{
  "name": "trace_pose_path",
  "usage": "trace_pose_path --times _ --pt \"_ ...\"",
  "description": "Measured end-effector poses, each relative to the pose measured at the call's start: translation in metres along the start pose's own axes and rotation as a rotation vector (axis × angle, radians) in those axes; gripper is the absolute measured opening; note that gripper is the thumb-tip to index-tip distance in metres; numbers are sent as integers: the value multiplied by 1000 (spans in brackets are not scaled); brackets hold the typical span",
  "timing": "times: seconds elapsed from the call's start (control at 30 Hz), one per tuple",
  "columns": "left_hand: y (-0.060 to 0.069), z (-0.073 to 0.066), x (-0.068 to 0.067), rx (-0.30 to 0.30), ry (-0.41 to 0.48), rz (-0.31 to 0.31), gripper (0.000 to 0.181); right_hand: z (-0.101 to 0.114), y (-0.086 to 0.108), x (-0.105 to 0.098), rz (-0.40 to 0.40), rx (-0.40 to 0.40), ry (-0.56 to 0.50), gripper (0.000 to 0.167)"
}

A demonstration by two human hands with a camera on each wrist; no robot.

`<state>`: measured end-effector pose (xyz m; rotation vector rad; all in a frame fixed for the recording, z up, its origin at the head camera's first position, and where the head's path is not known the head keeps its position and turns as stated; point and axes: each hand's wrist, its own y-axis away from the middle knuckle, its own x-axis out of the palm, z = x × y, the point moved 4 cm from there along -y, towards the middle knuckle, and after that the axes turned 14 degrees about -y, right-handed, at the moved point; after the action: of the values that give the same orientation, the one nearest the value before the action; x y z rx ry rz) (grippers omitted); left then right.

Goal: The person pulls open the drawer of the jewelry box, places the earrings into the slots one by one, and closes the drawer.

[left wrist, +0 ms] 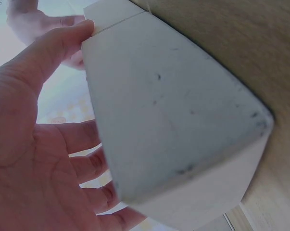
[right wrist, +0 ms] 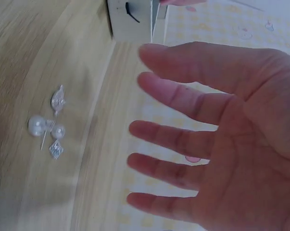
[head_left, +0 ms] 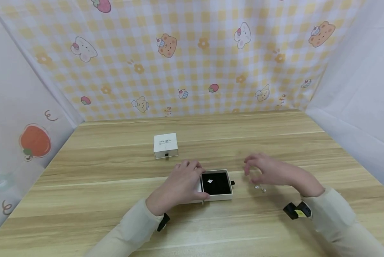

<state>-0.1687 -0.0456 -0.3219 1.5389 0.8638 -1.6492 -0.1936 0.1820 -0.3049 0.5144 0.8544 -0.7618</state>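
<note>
1. Yellow-checked cloth with bears, cupcakes and flowers hangs behind a wooden table, white cloth on either side. From the head view, a closed white box with lettering on its lid stands toward the back. Nearer, the left hand grips the white sleeve of a second box, thumb on the near side and fingers over the far side. Its drawer is slid out to the right, showing a black lining, a sparkling piece at the lining's left and a black tab at the end. The right hand, fingers loosely bent and apart, hovers over the table by the earrings, to the right of the drawer.

2. At the left wrist, the thumb presses the sleeve's edge near the seam with the drawer, while the other fingers lie along the opposite side. Dark specks mark the white face. Part of the right hand shows beyond.

3. At the right wrist, the fingers are spread, palm toward the camera. The earrings lie on the wood: two pearls, a leaf-shaped piece and a diamond-shaped one. The drawer's tabbed end shows above the thumb.
</note>
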Motion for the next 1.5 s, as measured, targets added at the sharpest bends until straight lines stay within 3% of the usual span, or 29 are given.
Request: trace_pose_path --times 0.43,0.9,1.27,1.5 --pt "0 0 0 1 5 8 72 -11 7 6 53 124 93 15" --pt "0 0 0 1 5 14 73 -15 6 10 43 163 105 17" --pt "0 0 0 3 3 8 72 -15 5 8 25 123 99 15" --pt "0 0 0 4 2 5 72 -8 1 1 1 56 99 13"
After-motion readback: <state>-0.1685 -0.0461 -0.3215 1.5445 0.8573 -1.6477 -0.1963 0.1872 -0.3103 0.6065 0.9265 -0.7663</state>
